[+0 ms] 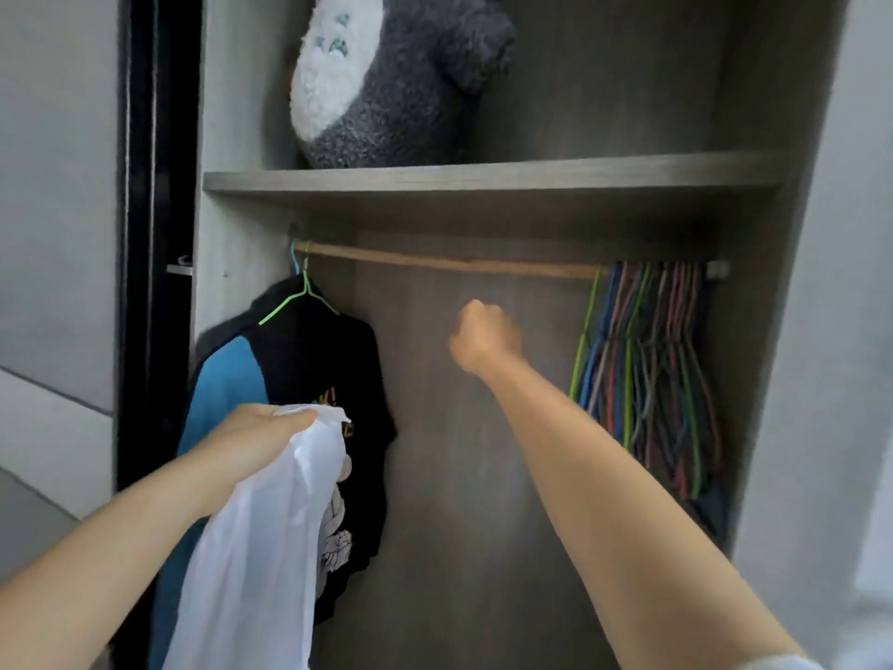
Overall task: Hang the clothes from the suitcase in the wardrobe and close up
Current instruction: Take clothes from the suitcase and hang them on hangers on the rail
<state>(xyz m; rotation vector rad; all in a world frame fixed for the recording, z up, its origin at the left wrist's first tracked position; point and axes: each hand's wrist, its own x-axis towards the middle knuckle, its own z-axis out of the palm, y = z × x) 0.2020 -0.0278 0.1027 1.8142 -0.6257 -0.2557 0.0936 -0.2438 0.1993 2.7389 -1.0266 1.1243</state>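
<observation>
Matt grey wood-grain shelf (483, 178), bare wooden rail (449, 263), smooth coated wire hangers (642, 360), a fuzzy plush toy (386, 79) up top, and thin, smooth white cloth (261, 524).

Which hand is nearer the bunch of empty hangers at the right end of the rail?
Right. The right hand, a fist, is left of the empty hangers, below the rail. The left hand grips the white garment far to their left.
</observation>
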